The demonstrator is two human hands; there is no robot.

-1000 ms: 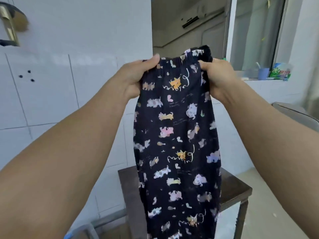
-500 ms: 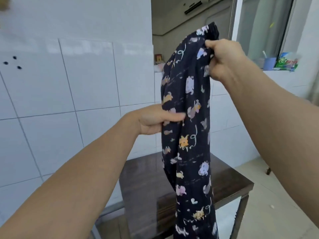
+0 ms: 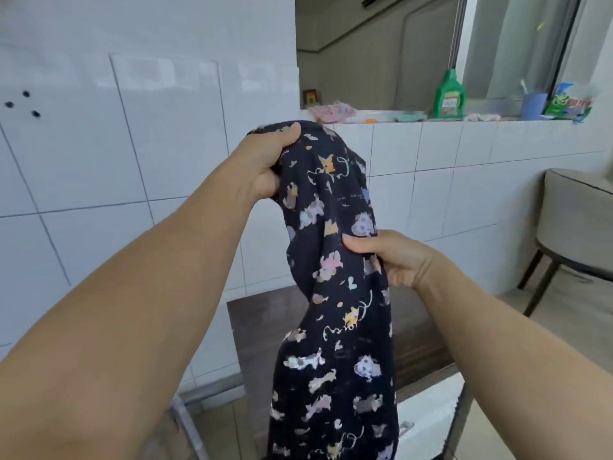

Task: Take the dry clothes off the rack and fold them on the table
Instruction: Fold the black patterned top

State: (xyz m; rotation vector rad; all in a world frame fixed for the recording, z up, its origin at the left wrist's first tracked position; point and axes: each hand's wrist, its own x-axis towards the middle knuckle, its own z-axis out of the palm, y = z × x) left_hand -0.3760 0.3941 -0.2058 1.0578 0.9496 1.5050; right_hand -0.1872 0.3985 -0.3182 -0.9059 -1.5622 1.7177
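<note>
The left hand (image 3: 265, 161) grips the top of the dark printed garment (image 3: 335, 293), fingers curled round bunched fabric. The right hand (image 3: 394, 260), at 4 o'clock from the left hand, pinches the garment's mid-section. The garment hangs in front of the dark wooden tabletop (image 3: 262, 327), its lower end out of view.

A home, likely a laundry or wash corner beside a balcony. White wall tiles (image 3: 166, 134) run floor to ledge, and the half-wall's ledge (image 3: 497, 118) carries household things: a green detergent bottle (image 3: 449, 94), a blue cup (image 3: 533, 106) with a toothbrush, a green packet (image 3: 569, 106) at its right end. A dark wooden table (image 3: 258, 327) stands against the tiles, and an upholstered chair (image 3: 577, 220) sits at the right.
</note>
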